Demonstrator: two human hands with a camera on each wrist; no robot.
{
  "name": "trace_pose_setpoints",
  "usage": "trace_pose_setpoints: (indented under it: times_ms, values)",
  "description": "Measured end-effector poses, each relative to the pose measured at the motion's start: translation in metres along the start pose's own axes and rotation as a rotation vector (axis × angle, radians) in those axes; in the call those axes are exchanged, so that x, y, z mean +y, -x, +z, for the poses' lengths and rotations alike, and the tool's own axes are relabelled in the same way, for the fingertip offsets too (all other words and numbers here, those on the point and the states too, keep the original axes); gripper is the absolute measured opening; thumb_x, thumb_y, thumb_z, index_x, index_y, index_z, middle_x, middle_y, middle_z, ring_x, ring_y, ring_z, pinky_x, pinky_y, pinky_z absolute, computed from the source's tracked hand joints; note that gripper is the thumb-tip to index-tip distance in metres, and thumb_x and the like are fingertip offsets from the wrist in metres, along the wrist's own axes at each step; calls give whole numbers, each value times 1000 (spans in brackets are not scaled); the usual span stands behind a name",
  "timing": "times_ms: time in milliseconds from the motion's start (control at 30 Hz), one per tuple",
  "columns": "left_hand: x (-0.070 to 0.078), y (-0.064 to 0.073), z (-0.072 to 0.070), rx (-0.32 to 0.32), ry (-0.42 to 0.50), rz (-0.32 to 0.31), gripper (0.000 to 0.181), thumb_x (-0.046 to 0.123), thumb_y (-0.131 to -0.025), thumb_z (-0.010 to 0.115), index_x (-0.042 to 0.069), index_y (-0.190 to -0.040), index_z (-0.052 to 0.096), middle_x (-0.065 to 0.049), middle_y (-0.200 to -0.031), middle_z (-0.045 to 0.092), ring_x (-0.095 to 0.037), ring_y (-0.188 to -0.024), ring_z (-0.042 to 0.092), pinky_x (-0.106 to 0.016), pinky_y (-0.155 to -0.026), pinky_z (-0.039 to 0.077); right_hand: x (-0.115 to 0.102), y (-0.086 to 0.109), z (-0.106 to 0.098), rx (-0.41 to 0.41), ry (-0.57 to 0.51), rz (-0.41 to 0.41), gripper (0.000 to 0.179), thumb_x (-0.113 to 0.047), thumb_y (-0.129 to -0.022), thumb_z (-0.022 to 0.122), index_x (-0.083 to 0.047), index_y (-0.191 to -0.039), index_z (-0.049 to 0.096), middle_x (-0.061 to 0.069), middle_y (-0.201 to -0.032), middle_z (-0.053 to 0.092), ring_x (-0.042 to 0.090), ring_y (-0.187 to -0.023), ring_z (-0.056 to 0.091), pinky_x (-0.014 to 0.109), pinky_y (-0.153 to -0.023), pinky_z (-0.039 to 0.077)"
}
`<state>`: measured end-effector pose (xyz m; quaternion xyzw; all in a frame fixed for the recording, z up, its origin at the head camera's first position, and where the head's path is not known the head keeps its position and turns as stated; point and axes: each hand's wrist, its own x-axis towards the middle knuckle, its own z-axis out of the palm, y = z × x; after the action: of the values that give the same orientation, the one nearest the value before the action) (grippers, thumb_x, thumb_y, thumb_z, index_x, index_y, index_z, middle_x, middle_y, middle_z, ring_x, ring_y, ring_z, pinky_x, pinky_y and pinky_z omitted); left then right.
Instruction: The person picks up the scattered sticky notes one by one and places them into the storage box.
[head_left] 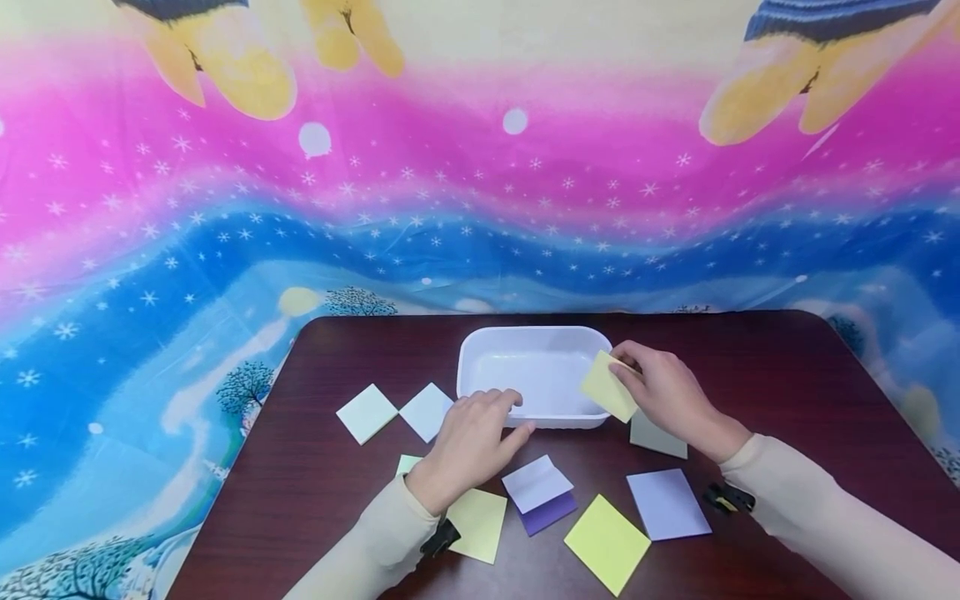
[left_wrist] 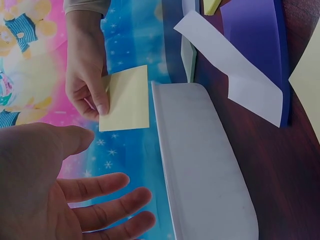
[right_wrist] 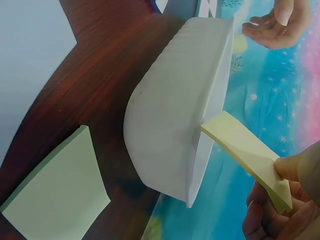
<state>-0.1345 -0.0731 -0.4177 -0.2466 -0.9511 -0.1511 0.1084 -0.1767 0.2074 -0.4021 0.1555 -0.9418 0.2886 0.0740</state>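
My right hand [head_left: 667, 392] pinches a pale yellow sticky note pad [head_left: 609, 387] by one edge, thumb against its face. The pad is tilted over the right end of a white plastic tray [head_left: 525, 379]; in the right wrist view its thin layered side [right_wrist: 245, 165] shows. Near the tray's front left rim hovers my left hand [head_left: 472, 433], its fingers loosely spread [left_wrist: 107, 185] and holding nothing. A grey-green pad [head_left: 660, 437] lies partly hidden below the right hand. Beneath the left wrist, another pale yellow pad [head_left: 480, 525] and a light green one [head_left: 407, 463] are partly covered.
Left of the tray lie a pale green pad [head_left: 367, 414] and a whitish pad [head_left: 427, 412]. In front are a purple pad with its top sheet lifted [head_left: 540, 487], a bright yellow pad [head_left: 607, 546] and a lavender pad [head_left: 669, 504]. A patterned cloth [head_left: 480, 192] hangs behind the dark table [head_left: 810, 400].
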Motion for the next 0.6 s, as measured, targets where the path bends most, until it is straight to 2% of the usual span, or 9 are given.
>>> trace_pose_setpoints:
  times_ms: [300, 600]
  values:
    - [-2, 1, 0, 11, -2, -2, 32, 42, -96, 66, 15, -112, 71, 0, -96, 75, -18, -82, 68, -32, -68, 53, -7, -12, 2, -11, -2, -16, 12, -11, -99, 64, -5, -109, 66, 15, -96, 73, 18, -71, 58, 28, -58, 47]
    - [-4, 2, -2, 3, 12, -12, 31, 41, -95, 67, 15, -112, 71, -1, -97, 75, -19, -84, 68, -33, -69, 52, -11, -20, 6, -38, -2, 2, 16, -12, -99, 64, -4, -112, 67, 16, -98, 73, 20, -73, 59, 30, -61, 48]
